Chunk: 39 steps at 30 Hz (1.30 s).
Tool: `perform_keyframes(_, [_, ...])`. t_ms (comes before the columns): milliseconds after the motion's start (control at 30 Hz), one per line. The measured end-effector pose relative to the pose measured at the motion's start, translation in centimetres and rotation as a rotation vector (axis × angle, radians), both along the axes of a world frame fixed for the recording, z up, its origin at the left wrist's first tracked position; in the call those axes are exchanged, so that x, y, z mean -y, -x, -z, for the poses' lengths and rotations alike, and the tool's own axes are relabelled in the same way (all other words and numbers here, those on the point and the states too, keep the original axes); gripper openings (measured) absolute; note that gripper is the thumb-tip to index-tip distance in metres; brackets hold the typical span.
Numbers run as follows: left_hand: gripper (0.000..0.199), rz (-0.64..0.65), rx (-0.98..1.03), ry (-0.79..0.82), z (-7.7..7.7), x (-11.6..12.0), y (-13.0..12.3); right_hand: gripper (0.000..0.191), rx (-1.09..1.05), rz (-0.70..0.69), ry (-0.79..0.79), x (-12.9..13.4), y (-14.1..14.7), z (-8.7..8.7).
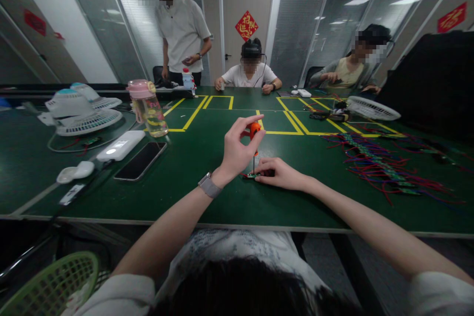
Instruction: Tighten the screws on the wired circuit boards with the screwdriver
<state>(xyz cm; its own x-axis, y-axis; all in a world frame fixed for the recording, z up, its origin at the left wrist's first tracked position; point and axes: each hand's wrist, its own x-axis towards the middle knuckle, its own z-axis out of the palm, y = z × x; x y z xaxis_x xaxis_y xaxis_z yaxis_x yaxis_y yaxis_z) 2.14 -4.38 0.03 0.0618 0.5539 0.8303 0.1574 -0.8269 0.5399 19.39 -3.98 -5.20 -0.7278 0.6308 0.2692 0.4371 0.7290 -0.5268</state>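
Note:
My left hand [240, 145] grips an orange-handled screwdriver [255, 131] between thumb and fingers. Its thin shaft points straight down, with the tip at a small green circuit board [249, 176] on the table. My right hand [277, 173] rests on the tabletop at the board's right side, fingers curled and pinching its edge. A dark gap shows under the right fingers, and what lies there I cannot make out. Off to the right, a row of green circuit boards [374, 158] with red and blue wires lies on the green table [207, 202].
To my left are a phone [140, 161], a white power bank [121, 145], an open earbud case [76, 172], a pink-lidded bottle [148, 108] and white fans [83, 111]. Yellow tape [292, 118] marks the table. Several people are across it. A green basket [55, 286] stands lower left.

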Motion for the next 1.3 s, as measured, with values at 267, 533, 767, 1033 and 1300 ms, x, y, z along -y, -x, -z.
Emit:
perform_keyframes(267, [0.026,-0.022,-0.036,-0.028,-0.40,0.26,0.30,0.026,-0.006,-0.006,0.013,-0.04,-0.05,0.01])
perform_keyframes(533, [0.019,-0.021,-0.007,-0.026,-0.36,0.20,0.12,0.026,0.000,-0.001,0.016,-0.02,-0.10,0.02])
perform_keyframes(767, [0.017,-0.010,0.017,-0.039,-0.25,0.16,0.07,0.025,0.001,-0.006,0.017,-0.09,-0.08,0.04])
perform_keyframes(1033, [0.018,-0.033,0.027,-0.052,-0.16,0.05,0.18,0.025,-0.001,0.001,0.015,-0.09,-0.05,0.10])
perform_keyframes(1300, [0.018,-0.026,0.028,-0.045,-0.14,0.10,0.22,0.025,-0.005,0.001,0.020,-0.08,-0.05,0.07])
